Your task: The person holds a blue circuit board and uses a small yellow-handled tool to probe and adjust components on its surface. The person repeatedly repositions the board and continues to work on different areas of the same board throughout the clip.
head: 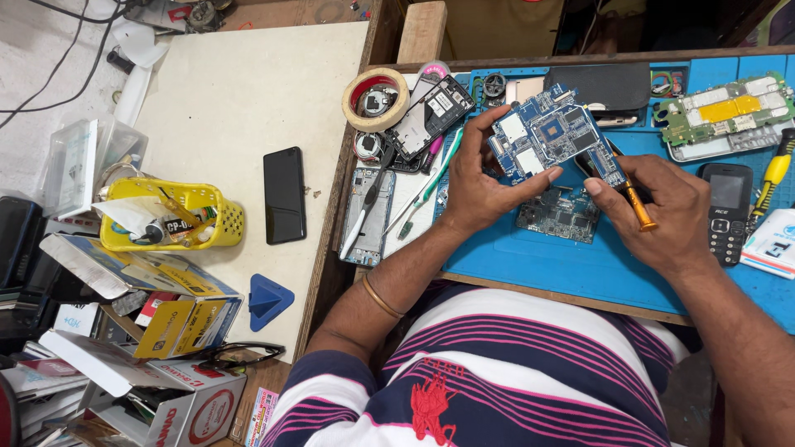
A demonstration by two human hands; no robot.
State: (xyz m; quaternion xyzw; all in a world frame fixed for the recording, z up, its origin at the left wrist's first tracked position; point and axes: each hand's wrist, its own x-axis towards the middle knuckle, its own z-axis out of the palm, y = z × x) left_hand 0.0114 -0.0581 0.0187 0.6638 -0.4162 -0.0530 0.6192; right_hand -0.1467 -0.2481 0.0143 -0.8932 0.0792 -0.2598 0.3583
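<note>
Left hand (474, 186) grips blue board (553, 134); right hand (662, 211) apparently holds screwdriver (638, 205).

Between my hands I see a blue circuit board (553, 135), matt lacquer with dull metal shields. My right hand (658, 211) grips a tool with a glossy orange plastic handle (639, 207). Under both hands lies a matt blue rubbery mat (571, 269). Left of my left hand (480, 178), a phone (284, 195) shows glossy black glass on a pale, matt table (240, 91).
</note>
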